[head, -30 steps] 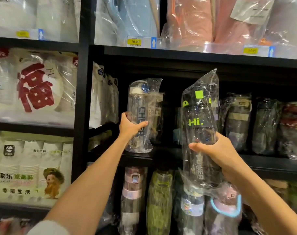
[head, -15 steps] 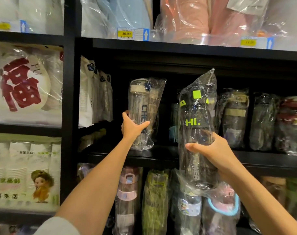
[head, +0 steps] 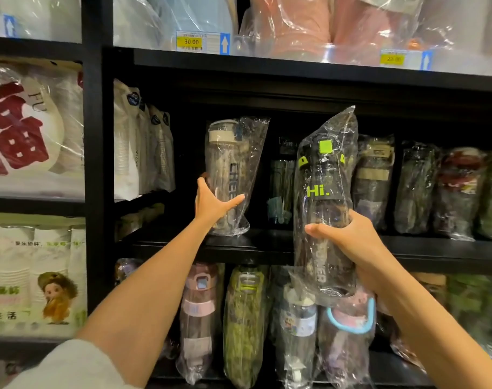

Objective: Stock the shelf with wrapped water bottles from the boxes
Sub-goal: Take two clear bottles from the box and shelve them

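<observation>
A clear wrapped bottle with a pale cap stands on the middle black shelf. My left hand grips its lower part, thumb across the front and fingers round its left side. My right hand holds a dark wrapped bottle with green "Hi." lettering and green lid clips. That bottle is upright in front of the shelf edge, its base below shelf level. Several other wrapped bottles stand in a row on the same shelf to the right.
More wrapped bottles fill the shelf below. Bagged white packs stand at the left end of the middle shelf. The top shelf holds pink and pale wrapped goods behind price tags. Packaged cups fill the bay to the left.
Both hands keep their grips. The clear bottle has shifted slightly on the shelf under my left hand. The dark bottle stays about where it was.
</observation>
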Motion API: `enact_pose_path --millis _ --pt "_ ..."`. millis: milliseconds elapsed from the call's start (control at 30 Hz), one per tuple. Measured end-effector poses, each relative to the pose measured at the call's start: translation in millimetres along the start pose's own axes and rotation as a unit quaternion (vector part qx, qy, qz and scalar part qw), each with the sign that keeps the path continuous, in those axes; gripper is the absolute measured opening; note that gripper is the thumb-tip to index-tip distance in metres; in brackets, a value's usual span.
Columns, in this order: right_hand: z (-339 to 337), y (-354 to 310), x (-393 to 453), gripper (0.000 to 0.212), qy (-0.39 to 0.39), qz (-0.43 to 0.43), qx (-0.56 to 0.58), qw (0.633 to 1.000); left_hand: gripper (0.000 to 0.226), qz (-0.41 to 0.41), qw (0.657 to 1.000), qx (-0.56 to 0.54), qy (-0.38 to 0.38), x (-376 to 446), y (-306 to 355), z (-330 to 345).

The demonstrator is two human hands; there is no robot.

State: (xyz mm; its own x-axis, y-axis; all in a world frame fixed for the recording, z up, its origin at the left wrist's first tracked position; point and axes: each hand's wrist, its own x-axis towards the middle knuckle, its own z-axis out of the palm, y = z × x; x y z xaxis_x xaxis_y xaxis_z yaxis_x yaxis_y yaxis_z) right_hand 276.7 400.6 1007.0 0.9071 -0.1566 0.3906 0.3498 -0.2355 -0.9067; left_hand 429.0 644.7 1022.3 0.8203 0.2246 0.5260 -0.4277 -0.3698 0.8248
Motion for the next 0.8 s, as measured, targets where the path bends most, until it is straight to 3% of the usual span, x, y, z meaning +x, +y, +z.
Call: enact_pose_path --millis 67,133,233,300,333,433,467,533,600,700,800 --pt "-8 -3 -5 0.067 0.011 -0.007 -0.002 1.0 0.128 -0.018 1.0 -0.005 -0.021 -2 -1 -9" --pt "-17 -5 -9 0.059 0.016 -0.003 -0.006 1.0 0.121 -0.005 0.999 0.033 -0.003 -10 -2 -19" --pt "-30 -5 -9 0.064 0.028 -0.012 -0.017 0.999 0.088 0.119 0.986 0.076 0.088 -36 3 -37" --pt "-37 -6 -6 0.068 0.04 -0.014 -0.019 0.999 0.061 0.301 0.933 0.148 0.131 -59 10 -42" --pt "-40 -7 -3 0.07 0.041 -0.017 -0.016 0.999 0.053 0.388 0.897 0.179 0.113 -68 12 -41" --pt "-44 -9 3 0.096 0.038 -0.029 -0.014 0.999 0.047 0.556 0.788 0.264 -0.017 -86 5 -26" --pt "-44 -10 5 0.095 0.037 -0.027 -0.009 0.999 0.047 0.588 0.749 0.3 -0.059 -90 1 -21" --pt "-46 -13 9 0.082 0.034 -0.014 -0.012 0.999 0.048 0.624 0.686 0.358 -0.11 -92 -10 -11" --pt "-45 -14 15 0.095 0.04 -0.011 -0.024 0.999 0.049 0.637 0.653 0.388 -0.13 -93 -17 -3" --pt "-41 -17 24 0.108 0.044 -0.009 -0.033 0.998 0.047 0.639 0.631 0.414 -0.146 -94 -21 6" --pt "-35 -17 42 0.111 0.049 -0.021 -0.03 0.998 0.043 0.625 0.64 0.417 -0.16 -94 -22 10"
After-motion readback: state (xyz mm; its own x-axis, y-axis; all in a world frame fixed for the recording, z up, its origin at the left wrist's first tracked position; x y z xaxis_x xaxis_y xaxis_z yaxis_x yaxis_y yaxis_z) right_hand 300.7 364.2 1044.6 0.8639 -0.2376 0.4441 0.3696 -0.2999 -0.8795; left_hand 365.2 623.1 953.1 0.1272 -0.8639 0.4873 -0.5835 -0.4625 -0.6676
